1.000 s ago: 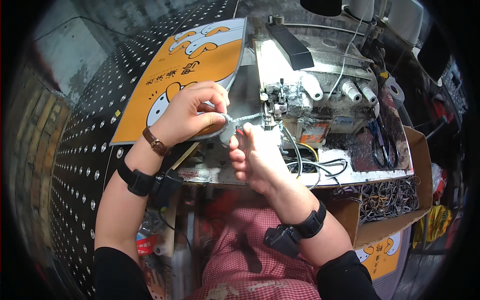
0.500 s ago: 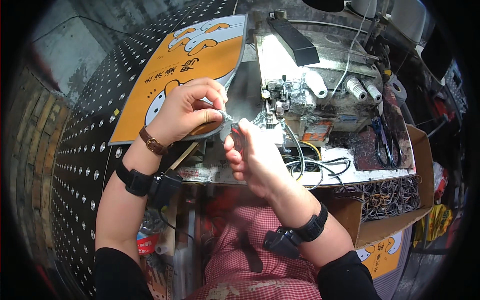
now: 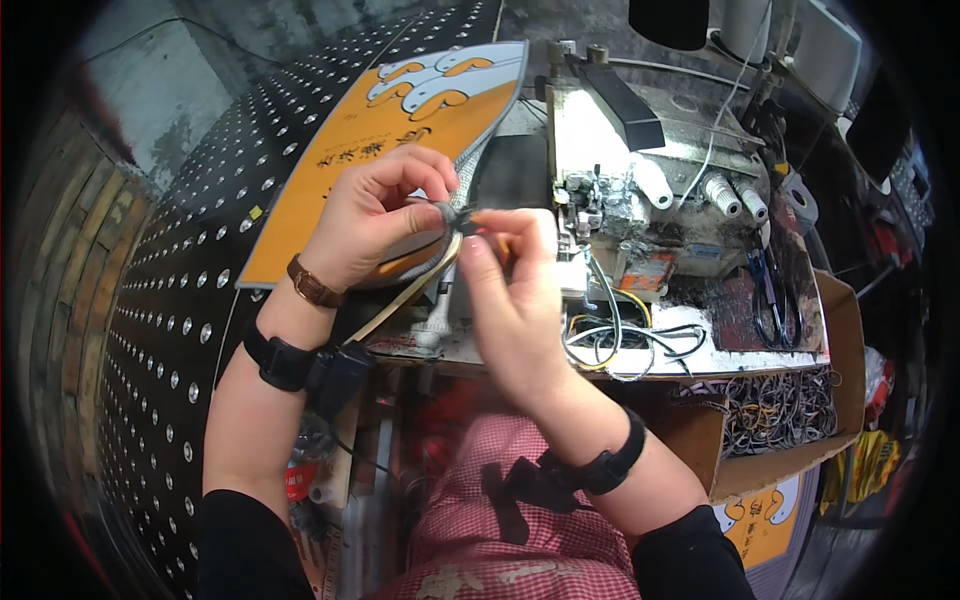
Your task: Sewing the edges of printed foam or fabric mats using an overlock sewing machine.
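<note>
My left hand (image 3: 385, 220) is closed, thumb and forefinger pinching the grey bound edge of an orange mat (image 3: 300, 215) printed with white ducks. The mat lies to the left, its near corner bent up under that hand. My right hand (image 3: 520, 300) meets it at the corner, fingers closed and slightly blurred. A small red-handled tool (image 3: 511, 250) shows only in part between its thumb and fingers; the rest is hidden. A pale strip (image 3: 410, 290) slants down from the pinched spot, below my left hand.
An overlock sewing machine (image 3: 690, 240) stands right of my hands. Loose cords (image 3: 640, 345) and dark-handled scissors (image 3: 770, 300) lie by it. A cardboard box (image 3: 780, 470) of trimmed strips sits at the right, above another orange mat (image 3: 765, 525). A black studded surface (image 3: 165, 330) extends left.
My right hand has turned, its fingers now reaching up against my left fingertips at the mat's corner. The red tool is more hidden. The whole view has shifted slightly.
</note>
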